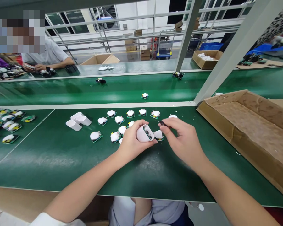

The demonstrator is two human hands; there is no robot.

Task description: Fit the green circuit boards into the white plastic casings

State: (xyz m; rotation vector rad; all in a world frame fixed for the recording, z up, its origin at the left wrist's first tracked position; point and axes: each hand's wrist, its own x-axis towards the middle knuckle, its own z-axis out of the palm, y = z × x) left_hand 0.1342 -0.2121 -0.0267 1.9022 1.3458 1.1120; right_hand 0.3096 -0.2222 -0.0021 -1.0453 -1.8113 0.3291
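My left hand (132, 141) grips a white plastic casing (145, 133) with a dark opening in its end. My right hand (184, 138) sits just to the right of it, pinching a small black part (163, 123) between finger and thumb. Around both hands, several small green circuit boards (115, 137) carrying white blobs lie in loose rows on the green work mat (52, 163). One such board (158, 135) lies almost against the casing. Several empty white casings (78, 121) lie together to the left.
A shallow cardboard tray (245, 131) stands on the right of the mat. More boards (8, 124) lie at the far left. Behind the mat runs a green conveyor belt (103, 89) with a few items. A co-worker's hands (35, 67) work beyond it, beside cardboard boxes (207, 59).
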